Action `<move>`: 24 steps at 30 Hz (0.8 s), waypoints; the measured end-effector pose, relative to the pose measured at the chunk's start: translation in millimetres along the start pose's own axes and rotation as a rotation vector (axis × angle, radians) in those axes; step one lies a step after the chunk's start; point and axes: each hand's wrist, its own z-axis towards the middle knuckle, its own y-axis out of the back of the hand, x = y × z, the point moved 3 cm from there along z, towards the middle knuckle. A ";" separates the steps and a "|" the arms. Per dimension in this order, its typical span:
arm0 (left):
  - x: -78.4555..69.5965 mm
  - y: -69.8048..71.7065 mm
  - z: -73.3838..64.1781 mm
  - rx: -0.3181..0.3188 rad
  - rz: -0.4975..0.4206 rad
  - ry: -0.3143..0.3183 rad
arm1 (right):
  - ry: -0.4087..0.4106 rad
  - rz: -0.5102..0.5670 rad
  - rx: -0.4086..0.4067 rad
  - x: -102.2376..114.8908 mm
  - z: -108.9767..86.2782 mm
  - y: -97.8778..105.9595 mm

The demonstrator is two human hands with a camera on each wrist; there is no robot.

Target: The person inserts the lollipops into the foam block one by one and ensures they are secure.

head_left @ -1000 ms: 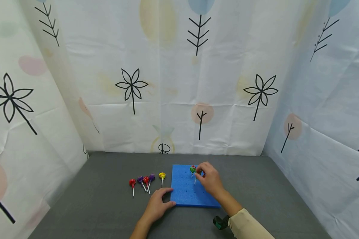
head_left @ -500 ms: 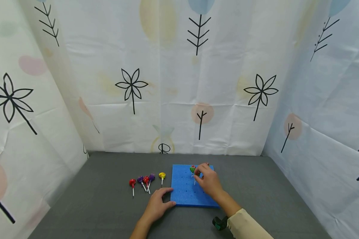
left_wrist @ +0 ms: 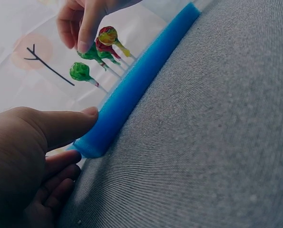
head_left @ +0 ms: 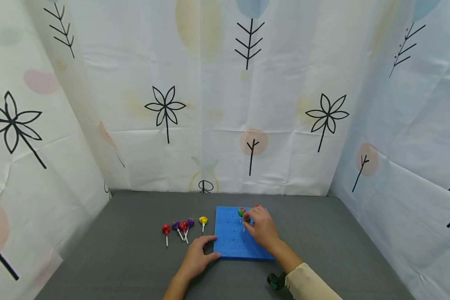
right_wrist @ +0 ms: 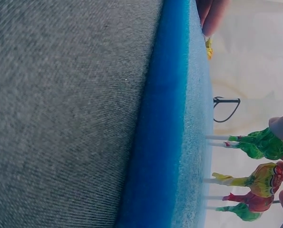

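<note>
My left hand [head_left: 197,258] holds the near left corner of a blue foam board [head_left: 228,246], its thumb [left_wrist: 74,124] against the front side and a finger at the left edge. Over the board's far half, my right hand [head_left: 262,227] pinches the wrapped head of a green lollipop [right_wrist: 265,142], whose white stick meets the board. Several other lollipops stand upright in the foam close to that hand, among them a green one [left_wrist: 79,71], a yellow one [right_wrist: 262,180] and a red one [right_wrist: 258,202]. The right fingertips partly cover the held head.
Left of the board on the grey table [head_left: 135,266] lie a yellow lollipop [head_left: 203,221], a red lollipop [head_left: 166,229] and a small cluster of purple lollipops [head_left: 190,223] with another red. Small holes dot the board. A patterned curtain [head_left: 217,104] encloses the table.
My right hand has shifted slightly left and down, and a reddish lollipop top now shows behind its knuckles. The left hand and the board have stayed in place.
</note>
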 end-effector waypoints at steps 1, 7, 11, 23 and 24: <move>0.0 0.1 0.0 -0.002 0.000 -0.003 | -0.002 -0.003 0.005 0.0 -0.1 0.0; 0.6 -0.2 -0.3 -0.004 -0.001 -0.012 | -0.016 -0.023 0.050 -0.2 -1.2 -0.2; 1.1 -0.7 0.7 -0.005 0.000 -0.010 | -0.015 -0.028 0.059 -0.5 -1.5 -0.1; 1.9 -1.6 1.1 0.008 -0.002 0.017 | -0.026 -0.010 0.018 0.7 -0.7 3.4; 2.4 -1.7 1.2 0.006 -0.001 0.017 | -0.029 0.000 0.010 0.9 -0.1 3.9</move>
